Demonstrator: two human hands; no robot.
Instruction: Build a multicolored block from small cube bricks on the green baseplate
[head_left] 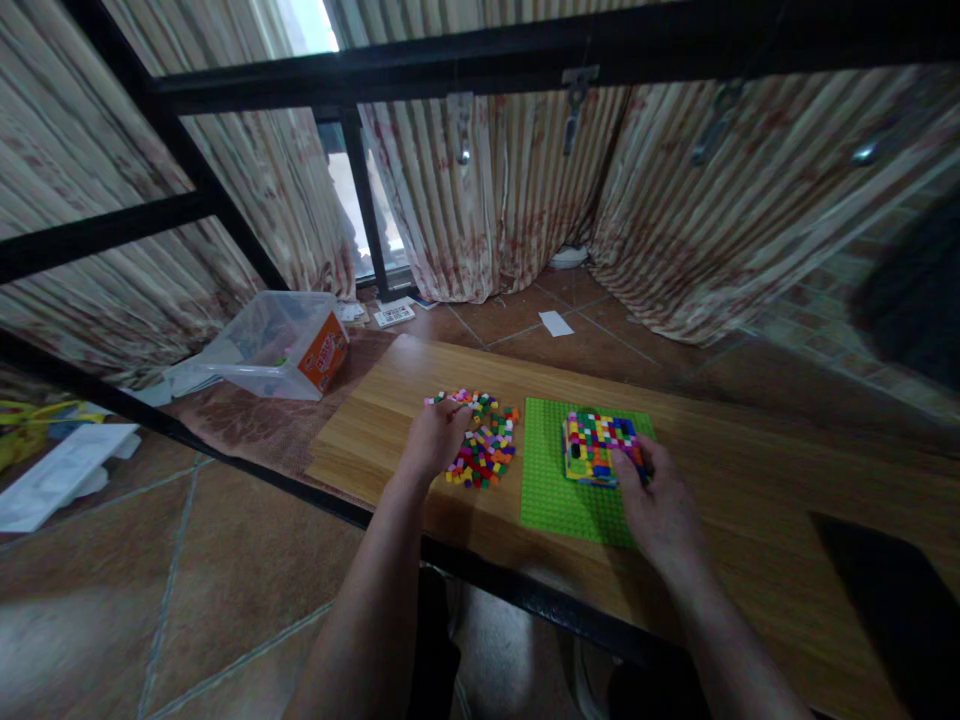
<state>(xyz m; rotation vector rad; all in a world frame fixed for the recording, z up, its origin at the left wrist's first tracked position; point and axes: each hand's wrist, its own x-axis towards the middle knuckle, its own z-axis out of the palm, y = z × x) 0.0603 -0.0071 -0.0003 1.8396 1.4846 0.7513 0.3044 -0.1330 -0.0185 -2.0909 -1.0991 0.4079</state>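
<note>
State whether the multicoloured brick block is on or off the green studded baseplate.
On: the baseplate shows around the block, the right hand at its side; whether fastened, cannot tell.

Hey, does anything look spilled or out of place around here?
Mildly: a white sheet lies alone on the floor beyond the table, as if dropped. The loose bricks by the left hand are clustered together, so they don't look spilled.
</note>
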